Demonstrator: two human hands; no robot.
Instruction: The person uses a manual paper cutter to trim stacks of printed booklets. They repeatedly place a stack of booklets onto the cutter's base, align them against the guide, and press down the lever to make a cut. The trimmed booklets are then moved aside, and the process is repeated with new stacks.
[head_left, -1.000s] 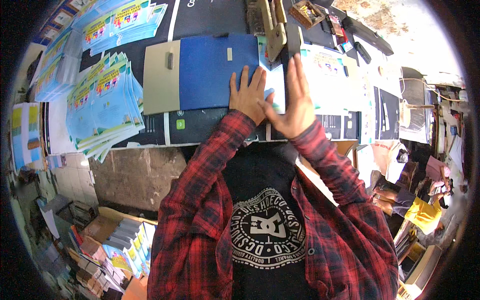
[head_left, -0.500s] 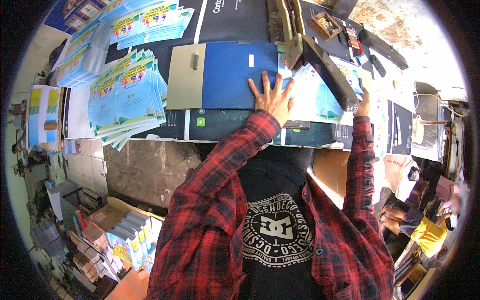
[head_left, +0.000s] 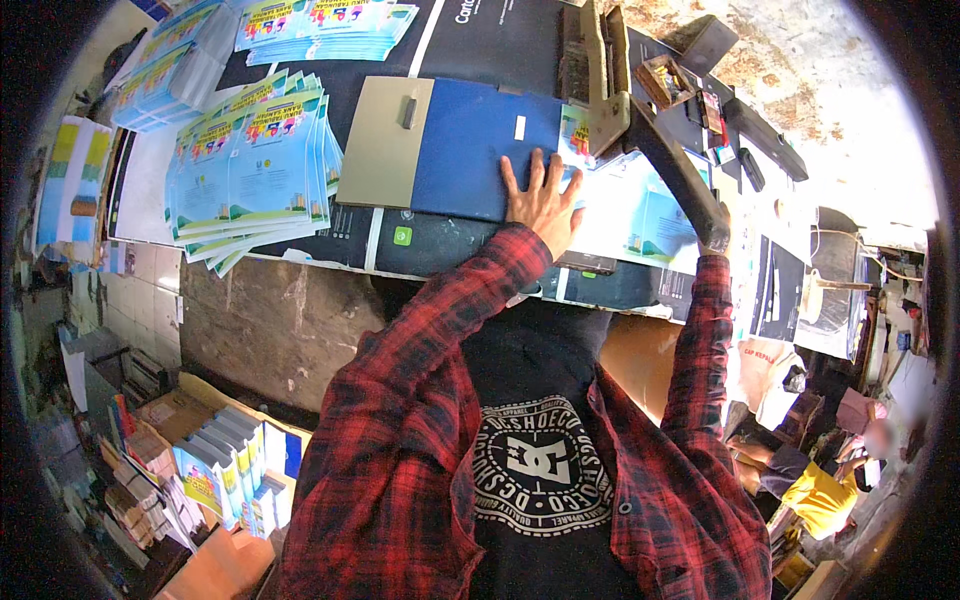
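A flat folder with a blue part (head_left: 470, 150) and a grey part lies on the dark worktable. My left hand (head_left: 543, 213) rests palm down at its right edge, fingers spread, beside light blue printed sheets (head_left: 655, 215). Over these sheets reaches the long dark handle of a metal tool (head_left: 675, 165) that looks like a large stapler. My right hand (head_left: 727, 222) is at the handle's near end, on the right side of the sheets. The handle and the glare hide most of its fingers, so its grip cannot be made out.
Fanned printed covers (head_left: 245, 165) lie at left, with more stacks (head_left: 175, 75) behind. A small wooden box (head_left: 665, 82) stands past the tool. Cartons of booklets (head_left: 215, 470) stand lower left. A person in a yellow shirt (head_left: 820, 498) is far right.
The whole view has shifted and tilted slightly. My left hand stays spread on the folder's edge. My right hand is now more hidden behind the handle's end.
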